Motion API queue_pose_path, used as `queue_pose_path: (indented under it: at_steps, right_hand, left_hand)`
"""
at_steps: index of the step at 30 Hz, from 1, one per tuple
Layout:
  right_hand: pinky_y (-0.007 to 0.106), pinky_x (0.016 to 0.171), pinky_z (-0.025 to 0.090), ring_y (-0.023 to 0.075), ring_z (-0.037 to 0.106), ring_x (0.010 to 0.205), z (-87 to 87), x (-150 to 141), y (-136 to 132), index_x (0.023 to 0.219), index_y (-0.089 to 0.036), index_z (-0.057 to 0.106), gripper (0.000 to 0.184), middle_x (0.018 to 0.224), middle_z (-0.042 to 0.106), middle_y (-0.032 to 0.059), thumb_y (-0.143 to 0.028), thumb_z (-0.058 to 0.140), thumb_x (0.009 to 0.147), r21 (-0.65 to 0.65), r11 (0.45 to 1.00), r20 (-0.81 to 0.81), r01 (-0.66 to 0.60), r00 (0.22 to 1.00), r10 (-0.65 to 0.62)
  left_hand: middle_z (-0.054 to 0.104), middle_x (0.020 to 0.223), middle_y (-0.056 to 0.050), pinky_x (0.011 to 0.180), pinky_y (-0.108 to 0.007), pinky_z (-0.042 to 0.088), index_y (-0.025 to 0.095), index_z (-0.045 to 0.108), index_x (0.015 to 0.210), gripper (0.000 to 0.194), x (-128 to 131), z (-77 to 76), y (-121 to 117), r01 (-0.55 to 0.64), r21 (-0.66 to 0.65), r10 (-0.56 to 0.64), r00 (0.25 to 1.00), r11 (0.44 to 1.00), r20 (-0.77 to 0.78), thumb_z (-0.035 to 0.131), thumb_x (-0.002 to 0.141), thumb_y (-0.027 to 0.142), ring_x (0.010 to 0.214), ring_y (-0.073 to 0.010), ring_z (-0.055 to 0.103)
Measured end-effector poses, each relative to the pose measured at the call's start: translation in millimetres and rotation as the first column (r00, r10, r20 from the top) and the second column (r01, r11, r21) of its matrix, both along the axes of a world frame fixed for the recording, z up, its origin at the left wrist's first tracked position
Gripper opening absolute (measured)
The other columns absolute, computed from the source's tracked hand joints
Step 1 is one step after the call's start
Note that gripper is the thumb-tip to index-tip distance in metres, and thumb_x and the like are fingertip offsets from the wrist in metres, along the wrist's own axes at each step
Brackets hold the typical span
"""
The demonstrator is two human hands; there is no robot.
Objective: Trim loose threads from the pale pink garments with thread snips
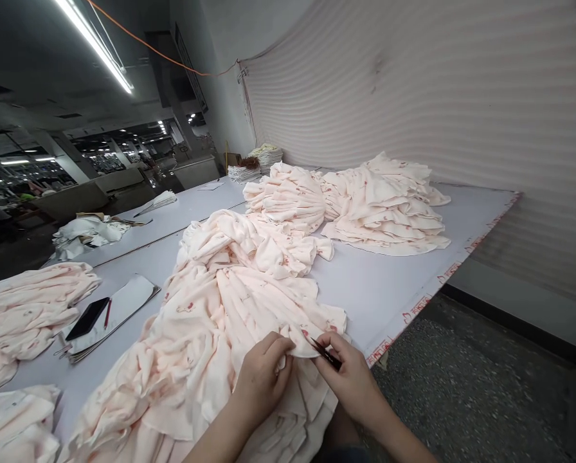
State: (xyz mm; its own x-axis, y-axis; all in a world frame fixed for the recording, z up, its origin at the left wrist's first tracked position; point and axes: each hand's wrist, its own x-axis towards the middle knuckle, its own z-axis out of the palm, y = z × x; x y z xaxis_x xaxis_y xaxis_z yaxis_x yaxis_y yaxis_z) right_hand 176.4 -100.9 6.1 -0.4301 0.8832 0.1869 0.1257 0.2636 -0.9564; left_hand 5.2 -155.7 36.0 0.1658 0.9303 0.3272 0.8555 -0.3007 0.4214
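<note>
At the table's near edge my left hand (267, 368) pinches the hem of a pale pink fleece garment (259, 302) with small red prints. My right hand (342, 370) is closed around dark thread snips (325, 354), whose tips point left at the raised edge of the cloth. A short gap separates the two hands, with the hem stretched between them. The rest of the garment lies in gathered folds across the table and hangs down in front of me.
More pink garments are heaped at the back (384, 206) and on the left (27, 308). A black phone (88, 317) and a red pen (107, 313) lie on a clipboard with papers (131, 299). White scraps (90, 231) sit farther left. A striped sheet (413, 96) hangs behind the table (365, 289).
</note>
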Motion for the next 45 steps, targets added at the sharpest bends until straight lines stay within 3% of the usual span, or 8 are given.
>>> queue_pose_path:
  at_steps: [6, 12, 23, 27, 31, 35, 40, 45]
  right_hand:
    - [0.028, 0.078, 0.045, 0.0199, 0.057, 0.089, 18.1, 20, -7, 0.096, -0.022, 0.064, 0.02, 0.091, 0.062, 0.0048, -0.034, 0.055, 0.084, 0.096, 0.979, 0.138, -0.182, 0.976, 0.168]
    - [0.028, 0.072, 0.047, 0.0209, 0.061, 0.084, 16.9, 6, -11, 0.096, -0.025, 0.068, 0.02, 0.088, 0.065, 0.0045, -0.034, 0.057, 0.083, 0.13, 0.984, 0.171, -0.122, 0.98, 0.099]
    - [0.028, 0.072, 0.047, 0.0199, 0.062, 0.081, 18.0, 4, -8, 0.084, -0.023, 0.071, 0.018, 0.082, 0.068, 0.0034, -0.034, 0.056, 0.084, 0.065, 0.985, 0.109, -0.161, 0.982, 0.153]
    - [0.029, 0.072, 0.047, 0.0208, 0.061, 0.084, 5.5, -2, -12, 0.096, -0.023, 0.065, 0.024, 0.092, 0.067, 0.004, -0.038, 0.063, 0.077, 0.06, 0.997, 0.115, -0.037, 0.993, 0.03]
    - [0.026, 0.064, 0.046, 0.0185, 0.059, 0.075, -6.0, -16, -8, 0.084, -0.02, 0.063, 0.017, 0.079, 0.064, 0.0034, -0.035, 0.056, 0.082, 0.087, 0.995, 0.045, 0.05, 0.997, -0.054]
    - [0.026, 0.067, 0.048, 0.0182, 0.06, 0.075, -4.3, -26, 3, 0.081, -0.018, 0.061, 0.021, 0.075, 0.064, 0.004, -0.036, 0.053, 0.085, 0.045, 0.997, -0.103, 0.067, 0.993, -0.062]
    - [0.03, 0.082, 0.049, 0.0219, 0.061, 0.094, 2.1, -31, -3, 0.098, -0.02, 0.062, 0.024, 0.097, 0.066, 0.0075, -0.037, 0.058, 0.081, 0.022, 0.999, -0.187, -0.03, 0.982, 0.034]
    - [0.024, 0.062, 0.046, 0.0163, 0.058, 0.068, 2.0, -38, -8, 0.08, -0.018, 0.061, 0.026, 0.072, 0.063, 0.0023, -0.039, 0.048, 0.087, 0.055, 0.998, -0.136, -0.02, 0.99, 0.028]
  left_hand:
    - [0.056, 0.087, -0.003, 0.069, -0.024, 0.045, 0.02, 0.05, 0.091, 0.018, -6, 2.0, -7, -0.014, 0.056, 0.006, 0.99, 0.998, 0.142, 0.042, 0.083, 0.007, 0.08, -0.014, 0.056]
    - [0.057, 0.085, -0.004, 0.069, -0.025, 0.046, 0.021, 0.053, 0.09, 0.016, -3, 5.0, -9, -0.029, 0.003, 0.028, 0.985, 1.0, 0.169, 0.044, 0.083, 0.01, 0.08, -0.0151, 0.058]
    - [0.057, 0.087, -0.006, 0.069, -0.024, 0.047, 0.02, 0.061, 0.091, 0.02, -9, 9.9, -8, 0.031, -0.004, -0.03, 0.984, 1.0, 0.173, 0.046, 0.082, 0.01, 0.08, -0.0152, 0.058]
    - [0.06, 0.097, -0.008, 0.076, -0.025, 0.047, 0.02, 0.062, 0.093, 0.022, -10, 9.1, -7, 0.034, -0.006, -0.033, 0.982, 0.999, 0.188, 0.046, 0.082, 0.011, 0.089, -0.0164, 0.059]
    - [0.066, 0.088, -0.004, 0.076, -0.027, 0.045, 0.021, 0.064, 0.091, 0.019, -12, 19.4, -4, -0.031, -0.195, 0.083, 0.96, 0.98, 0.266, 0.047, 0.083, 0.019, 0.084, -0.0181, 0.061]
    - [0.062, 0.077, 0.0, 0.068, -0.025, 0.044, 0.018, 0.062, 0.08, 0.02, -16, 32.6, -1, -0.043, -0.456, 0.256, 0.872, 0.889, 0.417, 0.048, 0.084, 0.032, 0.075, -0.017, 0.057]
    - [0.06, 0.077, 0.001, 0.074, -0.024, 0.042, 0.017, 0.062, 0.081, 0.022, -18, 34.4, 0, 0.005, -0.509, 0.329, 0.757, 0.861, 0.565, 0.053, 0.081, 0.036, 0.076, -0.016, 0.055]
    - [0.058, 0.078, 0.001, 0.068, -0.023, 0.042, 0.018, 0.063, 0.09, 0.024, -15, 30.6, -3, 0.018, -0.495, 0.318, 0.746, 0.869, 0.586, 0.056, 0.08, 0.038, 0.072, -0.0143, 0.053]
